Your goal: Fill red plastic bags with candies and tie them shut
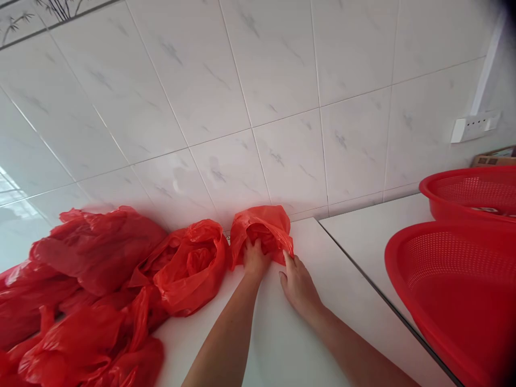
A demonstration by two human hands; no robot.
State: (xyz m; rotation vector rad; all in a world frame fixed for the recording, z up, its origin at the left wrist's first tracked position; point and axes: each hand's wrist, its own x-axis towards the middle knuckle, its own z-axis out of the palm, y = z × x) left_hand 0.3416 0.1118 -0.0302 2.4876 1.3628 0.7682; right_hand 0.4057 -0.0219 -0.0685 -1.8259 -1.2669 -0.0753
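A red plastic bag [262,216] stands against the tiled wall with its mouth facing me. My left hand [256,259] reaches into that mouth, its fingers stretched forward and apart; the fingertips are partly hidden among red plastic folds inside. At the bag's right side, my right hand [300,282] pinches the rim between thumb and fingers. Just left of it sits a second red plastic bag [185,293], its mouth gaping and crumpled red plastic showing within.
Several filled red plastic bags [100,252] are heaped at the left on the white tabletop [282,338]. Two red perforated baskets [407,252] stand on the right, beyond a dark seam. A power socket [475,127] is on the tiled wall [282,156], above a cardboard box [494,159].
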